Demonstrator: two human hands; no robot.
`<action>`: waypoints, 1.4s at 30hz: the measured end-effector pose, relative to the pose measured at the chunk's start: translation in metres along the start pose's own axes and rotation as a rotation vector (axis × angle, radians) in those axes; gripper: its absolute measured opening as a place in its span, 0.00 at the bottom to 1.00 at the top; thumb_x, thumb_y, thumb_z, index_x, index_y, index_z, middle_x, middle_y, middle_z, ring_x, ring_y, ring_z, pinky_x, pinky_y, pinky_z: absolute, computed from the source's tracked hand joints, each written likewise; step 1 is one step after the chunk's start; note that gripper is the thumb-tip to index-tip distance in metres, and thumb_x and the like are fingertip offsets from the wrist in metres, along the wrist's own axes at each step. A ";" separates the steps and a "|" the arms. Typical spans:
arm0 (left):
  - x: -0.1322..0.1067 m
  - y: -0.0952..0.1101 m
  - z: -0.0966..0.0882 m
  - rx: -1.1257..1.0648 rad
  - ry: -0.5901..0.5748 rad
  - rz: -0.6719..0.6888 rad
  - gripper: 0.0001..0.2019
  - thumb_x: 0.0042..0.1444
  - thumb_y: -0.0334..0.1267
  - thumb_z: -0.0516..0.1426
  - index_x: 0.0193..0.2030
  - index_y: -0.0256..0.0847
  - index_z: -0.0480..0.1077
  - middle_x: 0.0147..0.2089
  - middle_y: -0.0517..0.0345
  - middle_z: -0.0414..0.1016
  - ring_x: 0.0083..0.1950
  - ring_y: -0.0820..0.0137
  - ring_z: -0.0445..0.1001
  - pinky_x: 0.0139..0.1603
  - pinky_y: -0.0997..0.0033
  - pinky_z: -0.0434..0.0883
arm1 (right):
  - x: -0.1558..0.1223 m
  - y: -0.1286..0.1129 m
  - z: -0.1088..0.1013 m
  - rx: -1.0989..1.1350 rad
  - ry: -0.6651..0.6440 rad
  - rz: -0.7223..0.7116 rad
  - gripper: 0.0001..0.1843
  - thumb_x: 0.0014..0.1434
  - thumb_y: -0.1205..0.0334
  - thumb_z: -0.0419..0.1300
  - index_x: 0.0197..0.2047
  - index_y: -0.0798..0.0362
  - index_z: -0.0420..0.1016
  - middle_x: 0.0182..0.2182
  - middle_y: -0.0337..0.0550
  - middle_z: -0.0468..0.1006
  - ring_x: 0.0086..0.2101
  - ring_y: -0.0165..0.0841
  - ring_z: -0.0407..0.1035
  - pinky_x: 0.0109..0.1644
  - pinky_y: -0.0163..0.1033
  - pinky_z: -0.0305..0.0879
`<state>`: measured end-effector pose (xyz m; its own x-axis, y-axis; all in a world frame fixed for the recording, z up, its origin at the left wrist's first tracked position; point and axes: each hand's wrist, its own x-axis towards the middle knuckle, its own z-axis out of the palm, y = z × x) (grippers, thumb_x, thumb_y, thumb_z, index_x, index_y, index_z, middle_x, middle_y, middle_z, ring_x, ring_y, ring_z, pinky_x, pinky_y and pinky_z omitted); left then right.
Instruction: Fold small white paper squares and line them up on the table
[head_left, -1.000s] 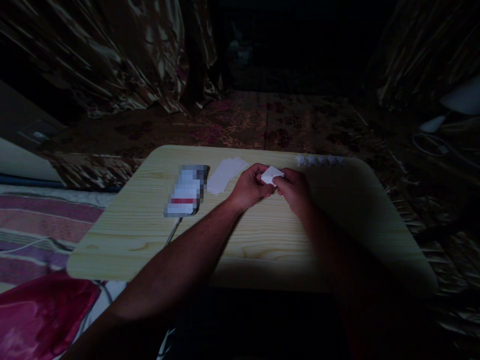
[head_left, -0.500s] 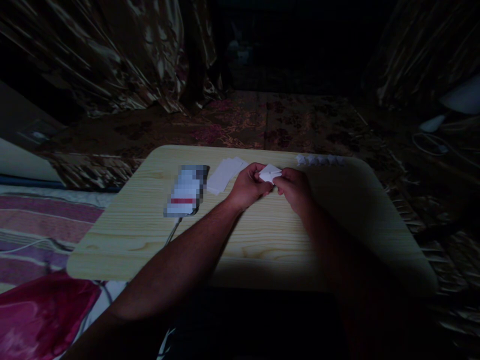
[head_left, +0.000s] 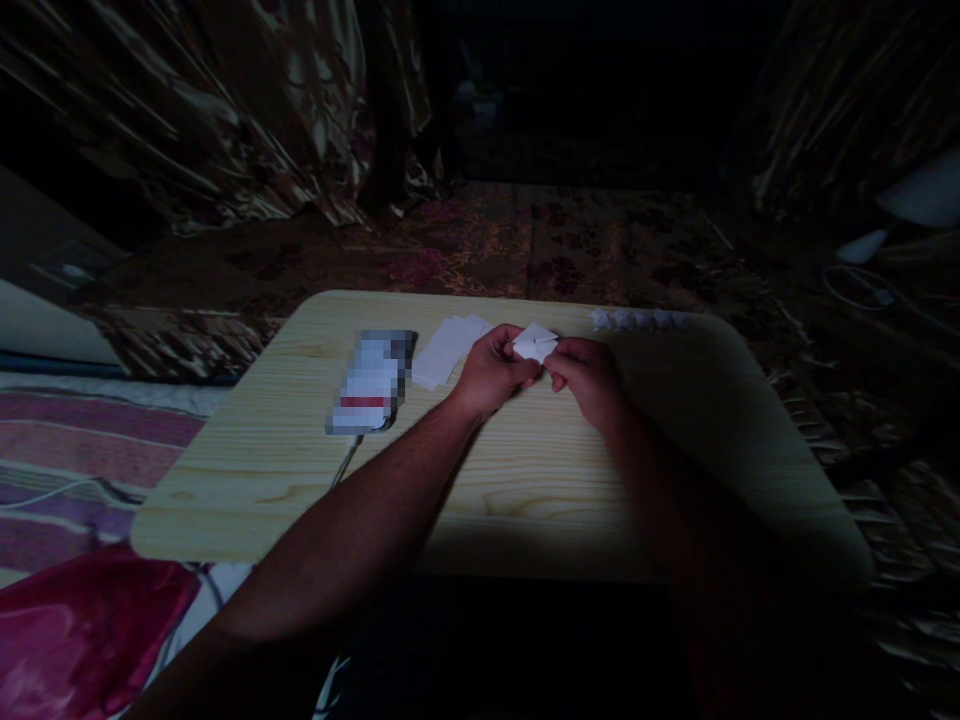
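A small white folded paper (head_left: 535,342) is held between my two hands above the far middle of the table. My left hand (head_left: 491,372) pinches its left side, thumb along the near edge. At its right corner, the thumb and fingers of my right hand (head_left: 589,372) are closed on the paper. Flaps and a small dark gap show on its top face. Just left of my left hand lies a stack of white paper strips (head_left: 444,350), slightly fanned. Several small folded white paper pieces (head_left: 622,319) sit in a row beyond my right hand.
A phone (head_left: 371,382) with a blurred screen and a cable lies on the left of the pale wooden table (head_left: 247,480). Striped bedding (head_left: 67,440) and a shiny pink cloth (head_left: 90,620) are at the left. A white lamp (head_left: 926,195) stands at the far right.
The folded paper has shifted slightly left and turned a little in my hands. My right hand's thumb has slid to the paper's near right edge.
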<state>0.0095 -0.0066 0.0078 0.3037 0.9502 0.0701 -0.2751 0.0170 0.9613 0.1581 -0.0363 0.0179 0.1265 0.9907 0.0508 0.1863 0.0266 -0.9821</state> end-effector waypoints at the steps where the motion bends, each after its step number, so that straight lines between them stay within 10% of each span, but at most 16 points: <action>1: 0.000 0.000 0.000 0.000 0.004 -0.002 0.21 0.37 0.30 0.68 0.39 0.38 0.67 0.23 0.66 0.73 0.20 0.77 0.67 0.21 0.78 0.60 | 0.000 -0.001 0.000 -0.010 -0.007 -0.006 0.08 0.45 0.61 0.59 0.18 0.52 0.69 0.12 0.32 0.66 0.18 0.26 0.58 0.25 0.34 0.51; 42: -0.003 0.002 0.001 0.057 -0.098 -0.013 0.21 0.38 0.29 0.68 0.39 0.38 0.67 0.23 0.67 0.72 0.20 0.78 0.66 0.21 0.78 0.57 | 0.001 -0.002 -0.002 -0.106 0.016 0.003 0.07 0.46 0.58 0.61 0.23 0.52 0.70 0.14 0.32 0.66 0.19 0.28 0.59 0.23 0.35 0.50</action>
<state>0.0092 -0.0094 0.0096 0.3954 0.9149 0.0810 -0.2191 0.0083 0.9757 0.1593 -0.0359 0.0206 0.1428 0.9884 0.0517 0.2878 0.0085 -0.9577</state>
